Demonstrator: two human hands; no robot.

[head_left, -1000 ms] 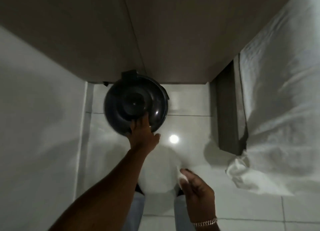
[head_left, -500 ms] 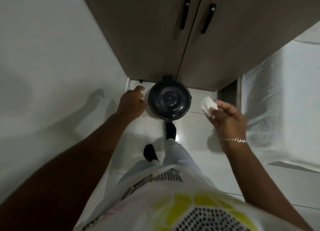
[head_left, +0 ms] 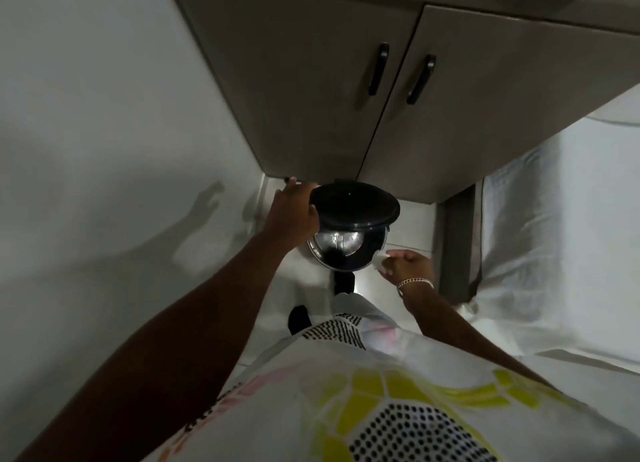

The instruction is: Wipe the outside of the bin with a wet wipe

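A small round pedal bin (head_left: 349, 250) with a black lid (head_left: 355, 203) stands on the floor against the cabinet. The lid is lifted, and a shiny inner rim shows beneath it. My left hand (head_left: 292, 216) rests against the left edge of the lid and bin. My right hand (head_left: 407, 264) pinches a white wet wipe (head_left: 379, 260) right by the bin's right side. A dark foot (head_left: 344, 281) sits at the bin's pedal.
A grey cabinet (head_left: 346, 98) with two black handles stands behind the bin. A white wall (head_left: 104, 150) lies to the left. A bed with white sheets (head_left: 554, 236) is on the right, its dark frame (head_left: 457, 243) close to the bin.
The bin lid has come up from closed. My left hand has moved onto the lid's left edge. My right hand with the wipe has dropped down to the bin's right side.
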